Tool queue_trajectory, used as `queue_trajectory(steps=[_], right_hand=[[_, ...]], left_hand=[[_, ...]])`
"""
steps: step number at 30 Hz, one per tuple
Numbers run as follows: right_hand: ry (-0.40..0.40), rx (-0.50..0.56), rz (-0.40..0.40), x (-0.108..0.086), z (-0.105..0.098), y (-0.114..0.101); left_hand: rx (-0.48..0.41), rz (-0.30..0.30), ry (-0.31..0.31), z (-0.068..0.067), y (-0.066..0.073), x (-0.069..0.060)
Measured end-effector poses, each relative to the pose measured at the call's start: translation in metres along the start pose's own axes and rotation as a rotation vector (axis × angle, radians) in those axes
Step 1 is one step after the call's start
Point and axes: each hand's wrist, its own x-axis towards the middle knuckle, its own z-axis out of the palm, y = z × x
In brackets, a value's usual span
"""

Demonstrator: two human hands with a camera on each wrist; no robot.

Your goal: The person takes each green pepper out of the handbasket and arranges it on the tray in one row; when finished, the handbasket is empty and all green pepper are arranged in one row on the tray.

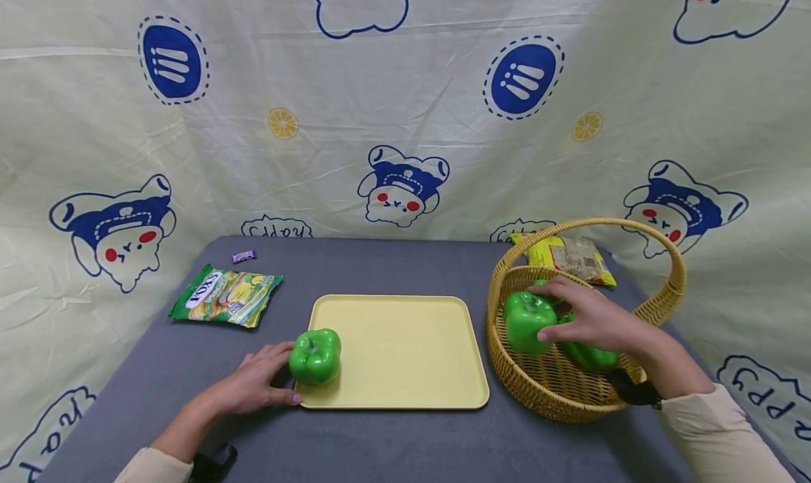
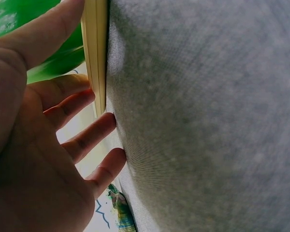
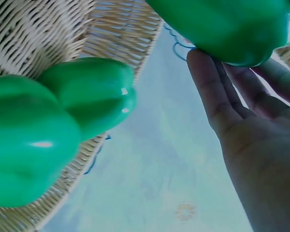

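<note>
My left hand [image 1: 256,379] is at the left edge of a pale yellow tray [image 1: 405,349]. Its fingers are spread and fairly straight, and the thumb touches the rim. On the tray's left side sits a green bell pepper [image 1: 315,356], close by these fingers. Over at the right, my right hand [image 1: 592,315] holds another green bell pepper [image 1: 529,322] between thumb and fingers, at the wicker basket [image 1: 500,363]. More green bell peppers [image 3: 29,140] lie in the basket, partly covered by the hand in the head view.
A tall arched handle [image 1: 674,279] spans the basket near my right forearm. Behind it lies a yellow snack bag [image 1: 570,258]. At the left are a green snack packet [image 1: 224,296] and a small purple wrapper [image 1: 244,256]. A patterned cloth hangs behind the grey table [image 1: 380,448].
</note>
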Motion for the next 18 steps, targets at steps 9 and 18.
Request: queue_trajectory(steps=[9, 18], right_hand=[[0.044, -0.021, -0.041, -0.009, -0.007, -0.024], [0.131, 0.000, -0.111, -0.011, -0.003, -0.049]], left_hand=[[0.006, 0.001, 0.004, 0.000, 0.001, 0.000], [-0.005, 0.004, 0.005, 0.000, 0.000, -0.001]])
